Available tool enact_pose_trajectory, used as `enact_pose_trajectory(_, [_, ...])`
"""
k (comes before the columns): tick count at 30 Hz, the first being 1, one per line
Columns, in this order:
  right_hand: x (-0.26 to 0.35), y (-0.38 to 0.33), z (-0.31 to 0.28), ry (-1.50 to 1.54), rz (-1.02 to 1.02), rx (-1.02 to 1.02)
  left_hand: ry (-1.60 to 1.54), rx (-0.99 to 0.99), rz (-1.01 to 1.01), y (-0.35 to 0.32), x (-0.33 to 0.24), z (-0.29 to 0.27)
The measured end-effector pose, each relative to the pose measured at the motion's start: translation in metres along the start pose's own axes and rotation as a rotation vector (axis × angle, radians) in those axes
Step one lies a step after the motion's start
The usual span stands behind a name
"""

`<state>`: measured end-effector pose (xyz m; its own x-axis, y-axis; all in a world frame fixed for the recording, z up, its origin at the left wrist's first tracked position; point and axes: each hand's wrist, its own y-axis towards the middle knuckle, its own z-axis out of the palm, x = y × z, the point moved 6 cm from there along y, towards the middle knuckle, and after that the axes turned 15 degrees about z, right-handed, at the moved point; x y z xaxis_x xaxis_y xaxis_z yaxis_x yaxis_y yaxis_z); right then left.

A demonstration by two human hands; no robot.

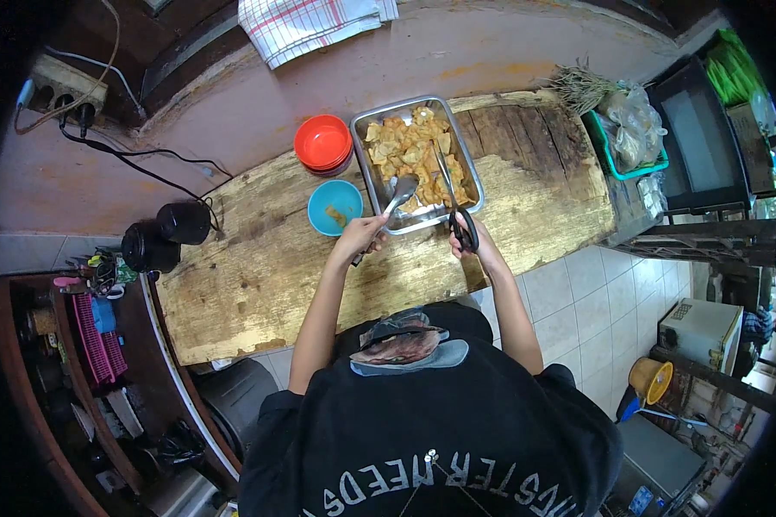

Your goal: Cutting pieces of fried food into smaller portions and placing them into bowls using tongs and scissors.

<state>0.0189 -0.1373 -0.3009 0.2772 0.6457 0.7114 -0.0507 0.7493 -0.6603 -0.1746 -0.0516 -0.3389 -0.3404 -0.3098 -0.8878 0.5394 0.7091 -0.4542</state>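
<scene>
Grip check: occupied at left and right.
On the wooden table, stacked red bowls stand behind 1 blue bowl containing food scraps; my left hand grasps 1 spoon by its handle; 1 metal tray contains golden-brown food pieces; my right hand grips black-handled scissors, blades over those pieces.

We see a checked cloth against the wall, a pink rack left, a yellow bucket right.
</scene>
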Motion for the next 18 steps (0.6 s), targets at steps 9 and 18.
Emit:
enact_pose_trajectory(9, [-0.001, -0.001, 0.005, 0.061, 0.033, 0.012, -0.162, -0.031, 0.047, 0.002, 0.016, -0.004])
enact_pose_trajectory(18, [-0.012, -0.002, -0.009, 0.064, 0.053, -0.034, -0.144, 0.053, -0.067, -0.012, 0.003, 0.009])
